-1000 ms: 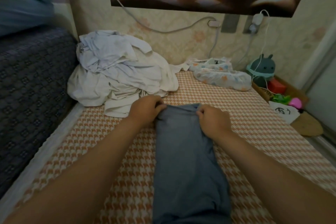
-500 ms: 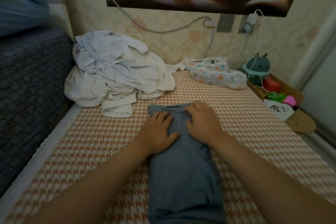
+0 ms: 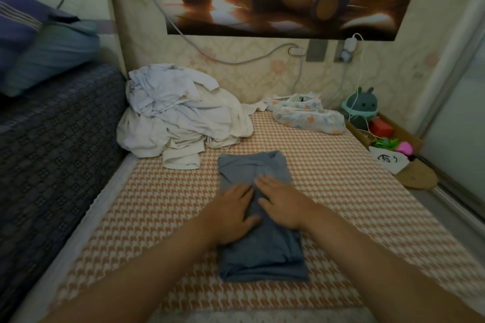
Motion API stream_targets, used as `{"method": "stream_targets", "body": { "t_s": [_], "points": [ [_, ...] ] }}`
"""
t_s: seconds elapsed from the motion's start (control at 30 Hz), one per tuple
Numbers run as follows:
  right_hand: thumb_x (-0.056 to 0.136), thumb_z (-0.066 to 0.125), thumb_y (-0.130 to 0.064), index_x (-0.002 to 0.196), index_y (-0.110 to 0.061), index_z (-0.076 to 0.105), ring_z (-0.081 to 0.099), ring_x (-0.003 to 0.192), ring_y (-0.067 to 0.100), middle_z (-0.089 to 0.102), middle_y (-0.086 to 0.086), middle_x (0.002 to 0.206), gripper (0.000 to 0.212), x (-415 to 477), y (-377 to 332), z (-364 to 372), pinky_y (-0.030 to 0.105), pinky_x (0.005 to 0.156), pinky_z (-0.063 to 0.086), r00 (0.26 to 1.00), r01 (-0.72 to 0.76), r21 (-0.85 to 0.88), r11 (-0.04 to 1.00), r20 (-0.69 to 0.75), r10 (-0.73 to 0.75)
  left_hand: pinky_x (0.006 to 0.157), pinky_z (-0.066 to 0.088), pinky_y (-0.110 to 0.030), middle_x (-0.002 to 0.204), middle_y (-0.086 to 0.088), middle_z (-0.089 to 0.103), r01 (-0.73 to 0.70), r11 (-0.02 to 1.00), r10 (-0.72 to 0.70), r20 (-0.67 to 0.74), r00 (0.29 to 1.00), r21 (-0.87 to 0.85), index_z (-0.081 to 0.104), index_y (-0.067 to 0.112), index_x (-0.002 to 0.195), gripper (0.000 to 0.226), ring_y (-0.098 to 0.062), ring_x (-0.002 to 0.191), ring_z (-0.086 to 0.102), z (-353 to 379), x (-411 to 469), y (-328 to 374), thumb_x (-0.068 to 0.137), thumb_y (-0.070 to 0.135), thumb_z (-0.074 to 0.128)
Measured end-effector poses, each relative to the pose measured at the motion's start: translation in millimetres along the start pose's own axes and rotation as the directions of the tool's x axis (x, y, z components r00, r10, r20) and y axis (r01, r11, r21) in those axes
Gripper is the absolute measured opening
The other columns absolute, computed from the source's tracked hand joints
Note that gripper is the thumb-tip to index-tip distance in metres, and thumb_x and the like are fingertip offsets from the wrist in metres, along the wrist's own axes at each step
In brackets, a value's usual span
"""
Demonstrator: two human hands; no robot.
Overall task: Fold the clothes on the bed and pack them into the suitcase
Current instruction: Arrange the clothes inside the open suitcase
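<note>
At far left, a dark blue woven cover (image 3: 52, 144) rises beside the bed. Next to it, against the wall, a heap of white clothes (image 3: 181, 115) lies unfolded on the orange-and-white checked bedspread (image 3: 157, 204).

In the middle, my left hand (image 3: 233, 214) lies flat on a folded grey-blue garment (image 3: 265, 257), fingers straight and close together, gripping nothing. My right hand (image 3: 283, 204) lies just beside it on the same garment, fingers straight and slightly spread, pressing down. The garment is a narrow rectangle on the bedspread.

I judge this to be smoothing a fold. It goes best with even palm pressure swept from the centre out to the edges, so the layers lie square and no crease is trapped.

Further right, a small flower-printed garment (image 3: 307, 115) lies by the wall, then a round plush toy (image 3: 362, 107) at the bed's edge. No suitcase is in view.
</note>
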State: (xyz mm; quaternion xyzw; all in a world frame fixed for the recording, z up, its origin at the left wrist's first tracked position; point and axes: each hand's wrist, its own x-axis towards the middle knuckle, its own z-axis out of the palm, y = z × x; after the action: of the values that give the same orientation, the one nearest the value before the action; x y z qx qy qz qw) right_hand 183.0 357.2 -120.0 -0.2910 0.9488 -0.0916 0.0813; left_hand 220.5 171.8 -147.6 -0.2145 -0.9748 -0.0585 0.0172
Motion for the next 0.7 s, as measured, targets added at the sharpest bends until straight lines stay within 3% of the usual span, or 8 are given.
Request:
{"method": "stream_targets", "body": {
  "t_s": [0.1,0.2,0.33,0.47,0.53,0.6,0.67,0.7],
  "points": [
    [0.102,0.022,-0.056,0.158,-0.020,-0.003,-0.008,0.152,0.018,-0.009,0.003,0.165,0.071,-19.0,-9.1,17.9,0.033,0.122,-0.004,0.995,0.005,-0.107,0.994,0.101,0.005,0.122,-0.005,-0.035,0.159,0.003,-0.022,-0.034,0.998,0.028,0.107,0.994,0.053,-0.013,0.019,0.154,0.094,-0.013,0.147,-0.020,10.6,-30.0,-5.6,0.089,0.076,0.022],
    [0.074,-0.008,-0.082,0.157,-0.026,-0.008,-0.015,0.151,0.018,-0.016,0.002,0.164,0.101,-32.0,-7.4,27.1,0.037,0.123,-0.006,0.998,0.002,-0.181,0.983,0.068,0.011,0.122,-0.008,-0.033,0.157,0.005,-0.027,-0.055,0.997,0.048,0.119,0.992,0.054,-0.017,0.023,0.153,0.093,-0.010,0.145,-0.024,2.9,-48.6,-11.7,0.087,0.078,0.021],
    [0.074,-0.007,-0.085,0.158,-0.020,-0.005,-0.016,0.150,0.014,-0.016,-0.001,0.164,0.106,-48.8,-16.1,28.6,0.029,0.119,-0.011,0.995,0.093,-0.176,0.980,0.043,-0.087,0.119,-0.013,-0.027,0.158,0.011,-0.020,-0.150,0.988,0.149,0.058,0.987,0.021,-0.010,0.024,0.155,0.089,-0.004,0.145,-0.019,-8.0,-72.3,4.1,0.091,0.074,0.027],
    [0.072,-0.009,-0.077,0.157,-0.019,-0.008,-0.016,0.149,0.010,-0.015,-0.002,0.164,0.103,-61.5,-18.2,32.8,0.029,0.120,-0.012,0.992,0.098,-0.210,0.973,0.100,-0.078,0.113,-0.021,-0.025,0.157,0.006,-0.026,-0.166,0.985,0.158,0.150,0.976,0.045,-0.013,0.022,0.154,0.096,-0.008,0.145,-0.025,-0.6,-92.4,14.4,0.089,0.076,0.032],
    [0.086,0.005,-0.074,0.158,-0.017,-0.001,-0.010,0.151,0.014,-0.009,0.000,0.166,0.092,-67.4,-20.8,28.3,0.032,0.123,-0.006,0.993,0.105,-0.241,0.965,0.078,-0.088,0.118,-0.013,-0.027,0.162,0.001,-0.012,-0.190,0.978,0.179,0.125,0.976,0.082,-0.002,0.021,0.156,0.088,-0.014,0.149,-0.011,-2.5,-93.1,11.8,0.093,0.071,0.032],
    [0.098,0.033,-0.062,0.158,-0.018,0.017,0.007,0.151,0.019,0.007,0.002,0.166,0.077,-73.2,-25.0,24.3,0.034,0.124,0.006,0.986,0.161,-0.217,0.963,0.004,-0.164,0.119,0.019,-0.033,0.160,-0.006,0.023,-0.280,0.953,0.276,0.054,0.960,0.114,0.026,0.016,0.153,0.073,-0.022,0.145,0.026,-12.1,-91.1,10.5,0.095,0.057,0.044],
    [0.089,0.044,-0.068,0.155,-0.022,0.029,0.024,0.144,0.021,0.023,0.002,0.160,0.082,-79.0,-27.5,23.1,0.037,0.120,0.020,0.977,0.204,-0.176,0.963,-0.026,-0.212,0.094,0.053,-0.035,0.134,-0.008,0.057,-0.371,0.918,0.372,0.016,0.928,0.141,0.056,0.011,0.135,0.057,-0.024,0.114,0.059,-19.2,-89.8,8.7,0.085,0.038,0.058],
    [0.083,0.044,-0.074,0.155,-0.024,0.028,0.027,0.140,0.021,0.026,0.002,0.157,0.089,-82.0,-28.1,22.1,0.038,0.117,0.024,0.976,0.217,-0.179,0.960,0.005,-0.219,0.082,0.057,-0.035,0.122,-0.007,0.064,-0.386,0.915,0.389,-0.009,0.921,0.120,0.062,0.012,0.127,0.050,-0.024,0.102,0.064,-19.1,-89.6,8.1,0.081,0.031,0.061]
  ]
}}
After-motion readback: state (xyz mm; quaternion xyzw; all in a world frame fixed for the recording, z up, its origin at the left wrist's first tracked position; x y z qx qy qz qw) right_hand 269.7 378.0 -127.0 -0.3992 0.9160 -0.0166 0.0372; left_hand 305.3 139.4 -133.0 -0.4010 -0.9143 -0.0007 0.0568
